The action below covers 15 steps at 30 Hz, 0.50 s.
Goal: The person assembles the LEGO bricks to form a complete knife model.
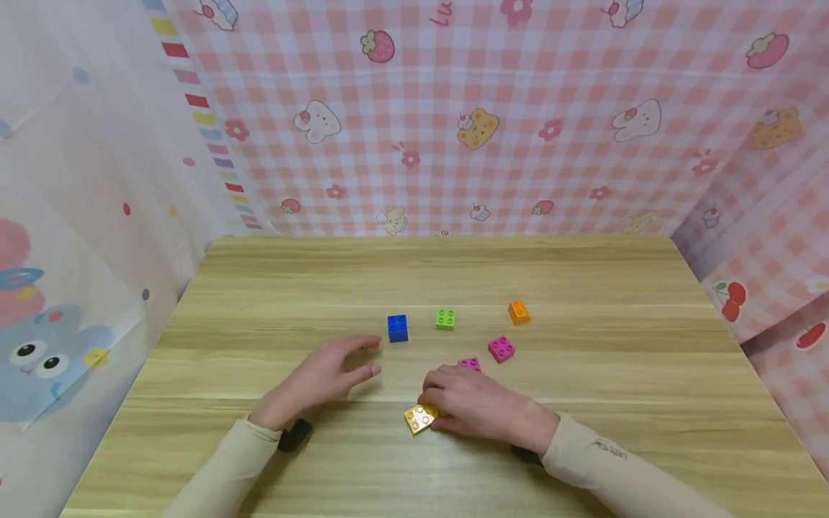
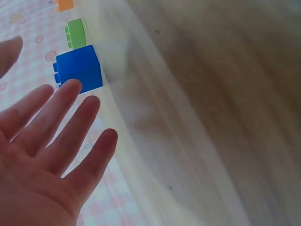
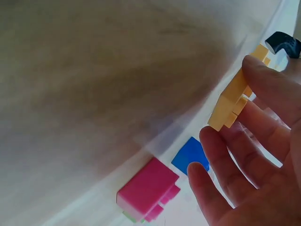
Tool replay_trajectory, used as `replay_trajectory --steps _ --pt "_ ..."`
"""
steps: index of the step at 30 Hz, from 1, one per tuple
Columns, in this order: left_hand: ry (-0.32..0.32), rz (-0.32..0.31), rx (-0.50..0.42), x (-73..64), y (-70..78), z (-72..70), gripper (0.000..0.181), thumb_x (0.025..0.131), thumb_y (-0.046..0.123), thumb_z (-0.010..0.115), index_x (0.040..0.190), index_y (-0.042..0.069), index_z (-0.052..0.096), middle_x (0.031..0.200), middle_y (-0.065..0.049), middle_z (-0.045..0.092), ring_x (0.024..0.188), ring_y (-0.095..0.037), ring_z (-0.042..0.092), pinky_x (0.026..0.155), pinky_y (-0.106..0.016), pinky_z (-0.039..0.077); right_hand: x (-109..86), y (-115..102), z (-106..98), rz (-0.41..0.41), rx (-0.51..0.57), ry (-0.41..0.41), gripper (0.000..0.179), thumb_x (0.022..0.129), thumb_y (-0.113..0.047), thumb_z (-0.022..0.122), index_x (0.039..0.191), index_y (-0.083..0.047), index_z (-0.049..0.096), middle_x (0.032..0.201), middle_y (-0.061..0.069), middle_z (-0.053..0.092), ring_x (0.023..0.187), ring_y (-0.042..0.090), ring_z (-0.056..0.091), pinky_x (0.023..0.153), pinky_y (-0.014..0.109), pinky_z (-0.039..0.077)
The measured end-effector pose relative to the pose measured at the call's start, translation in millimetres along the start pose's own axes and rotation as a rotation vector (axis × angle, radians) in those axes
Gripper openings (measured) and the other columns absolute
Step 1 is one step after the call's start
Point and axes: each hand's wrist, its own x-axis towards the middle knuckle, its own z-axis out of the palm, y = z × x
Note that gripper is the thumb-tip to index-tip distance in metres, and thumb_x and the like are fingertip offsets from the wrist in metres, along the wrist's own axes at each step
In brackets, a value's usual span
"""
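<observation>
A yellow toy brick with studs on top is gripped by my right hand. In the right wrist view the thumb lies on one side of the yellow brick and fingers on the other; in the head view the hand hides part of it. My left hand hovers with spread fingers and holds nothing. Its fingertips point toward a blue brick, which also shows beyond the fingers in the left wrist view. One pink brick sits just past the right hand, partly covered by it.
A lime green brick stands right of the blue one. Farther right are a second pink brick and an orange brick. All lie on a wooden table, with a pink checked cloth hanging behind its far edge.
</observation>
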Motion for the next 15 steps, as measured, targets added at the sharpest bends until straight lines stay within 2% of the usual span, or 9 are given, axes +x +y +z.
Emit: replay_trajectory --steps 5,9,15 --pt "0.049 -0.041 -0.121 17.3 -1.1 -2.3 0.050 0.099 0.028 0.073 0.141 0.005 0.060 0.136 -0.011 0.066 0.127 -0.032 0.061 0.109 -0.051 0.048 -9.4 2.4 -3.4 0.029 0.037 0.047 0.034 0.094 -0.031 0.079 0.122 -0.012 0.073 0.118 -0.001 0.067 0.110 0.014 0.062 0.102 0.033 0.052" --pt "0.067 -0.088 -0.216 31.0 -4.5 -3.1 0.053 0.097 0.026 0.076 0.142 0.005 0.059 0.137 -0.012 0.065 0.126 -0.033 0.061 0.108 -0.050 0.049 -17.0 4.0 -6.2 0.056 0.040 0.037 0.035 0.096 -0.033 0.077 0.123 -0.012 0.073 0.119 -0.001 0.067 0.111 0.013 0.061 0.105 0.036 0.050" --pt "0.043 -0.131 -0.283 50.4 -4.7 -3.0 0.059 0.093 0.025 0.080 0.143 0.003 0.056 0.141 -0.013 0.062 0.128 -0.033 0.060 0.108 -0.049 0.050 -26.7 7.0 -11.5 0.098 0.064 0.039 0.036 0.096 -0.035 0.076 0.125 -0.013 0.072 0.122 -0.002 0.067 0.114 0.013 0.060 0.107 0.037 0.050"
